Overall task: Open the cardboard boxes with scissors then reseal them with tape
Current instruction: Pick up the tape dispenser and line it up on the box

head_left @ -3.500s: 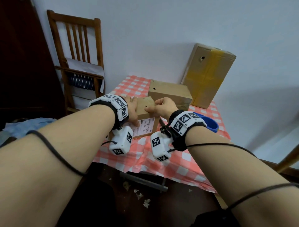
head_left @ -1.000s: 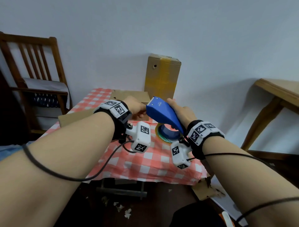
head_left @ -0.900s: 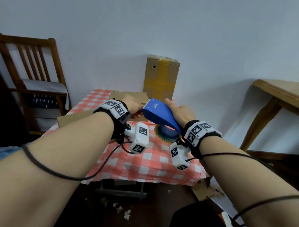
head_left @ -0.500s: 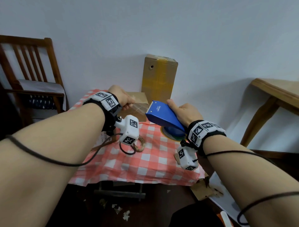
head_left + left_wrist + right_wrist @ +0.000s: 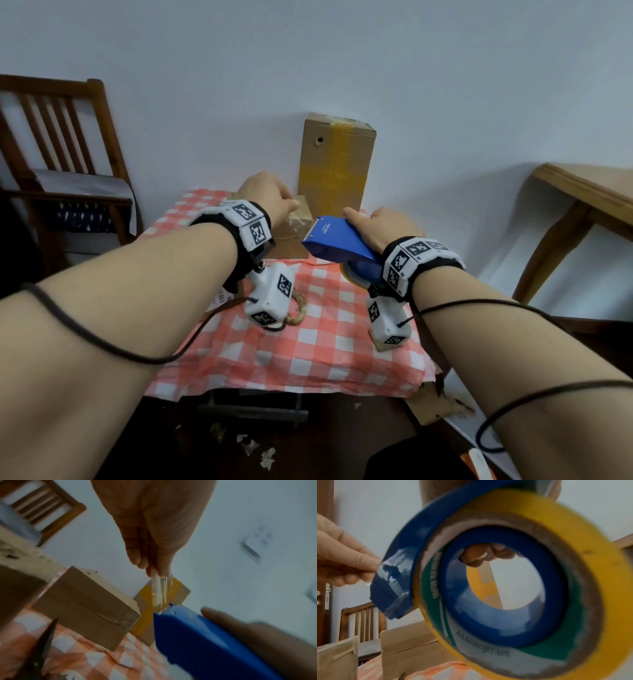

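My right hand (image 5: 383, 226) grips a blue tape dispenser (image 5: 339, 240) above the checked table (image 5: 308, 359). A yellow-edged tape roll (image 5: 539, 588) sits in it, and my right fingers (image 5: 488, 555) show through the roll's hole. My left hand (image 5: 270, 195) pinches the end of the clear tape strip (image 5: 159, 592) between thumb and fingertips, stretched a short way from the dispenser's blade. A small cardboard box (image 5: 85, 607) lies behind the hands. A tall box with yellow tape (image 5: 334, 164) stands against the wall. A dark scissors blade (image 5: 42, 642) shows at lower left.
A wooden chair (image 5: 58, 154) stands left of the table and a wooden table (image 5: 582, 192) stands at the right. Another cardboard box (image 5: 335, 655) sits near the left edge. A cardboard scrap (image 5: 435, 401) lies on the floor below the table's right corner.
Both hands have left the small box. My right hand has picked up the dispenser, and my left hand has taken the tape end and drawn it out to the left.
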A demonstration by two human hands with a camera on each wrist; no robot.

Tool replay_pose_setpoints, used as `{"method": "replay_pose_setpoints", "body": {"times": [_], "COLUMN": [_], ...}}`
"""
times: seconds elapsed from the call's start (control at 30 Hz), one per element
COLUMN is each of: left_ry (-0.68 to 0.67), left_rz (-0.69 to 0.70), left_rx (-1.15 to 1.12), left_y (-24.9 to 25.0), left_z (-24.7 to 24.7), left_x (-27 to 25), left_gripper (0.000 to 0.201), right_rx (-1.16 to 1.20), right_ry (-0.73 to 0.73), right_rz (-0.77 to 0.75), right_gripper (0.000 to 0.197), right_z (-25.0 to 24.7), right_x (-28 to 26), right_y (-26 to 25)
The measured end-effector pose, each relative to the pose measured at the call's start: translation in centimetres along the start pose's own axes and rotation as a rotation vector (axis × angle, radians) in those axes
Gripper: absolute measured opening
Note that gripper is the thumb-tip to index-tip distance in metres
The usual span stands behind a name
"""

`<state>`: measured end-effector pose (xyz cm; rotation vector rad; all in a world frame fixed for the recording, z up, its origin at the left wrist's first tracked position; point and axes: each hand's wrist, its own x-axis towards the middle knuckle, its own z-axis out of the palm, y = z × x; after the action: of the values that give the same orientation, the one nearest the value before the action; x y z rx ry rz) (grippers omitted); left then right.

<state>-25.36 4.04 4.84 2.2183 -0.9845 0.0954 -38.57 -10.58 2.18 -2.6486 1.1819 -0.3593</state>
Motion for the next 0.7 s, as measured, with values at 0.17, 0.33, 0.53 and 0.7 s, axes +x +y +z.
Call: {"method": "replay_pose_setpoints", "body": {"times": [0.17,0.33,0.53,0.7], "left_ry": [0.067,0.078,-0.099,-0.238], "left_rz": [0.274,0.199,-0.111,-0.206], "left_rx": [0.174,0.159,-0.218,-0.284], "left_y": [2.4,1.5,-0.6,-1.3], "left_z": [-0.5,-3.3,-1.1,-0.6], "left_x": [-1.0,1.4,1.2,1.3], "left_gripper": [0.028,0.027,0.018,0.024], "right_rx": [-0.158,0.043,0.058,-0.274], "right_ry": [0.035,-0.077,-0.247,-0.275], "right_rz": [0.097,0.248,0.141,0.014], "right_gripper": [0.051,0.057,0.013,0.013], "right_z": [-0.1,1.8,4.2,6.7], "right_x": [0.5,0.3,1.3,2.2], "right_y": [0.0,1.9,0.1,-1.0]}}
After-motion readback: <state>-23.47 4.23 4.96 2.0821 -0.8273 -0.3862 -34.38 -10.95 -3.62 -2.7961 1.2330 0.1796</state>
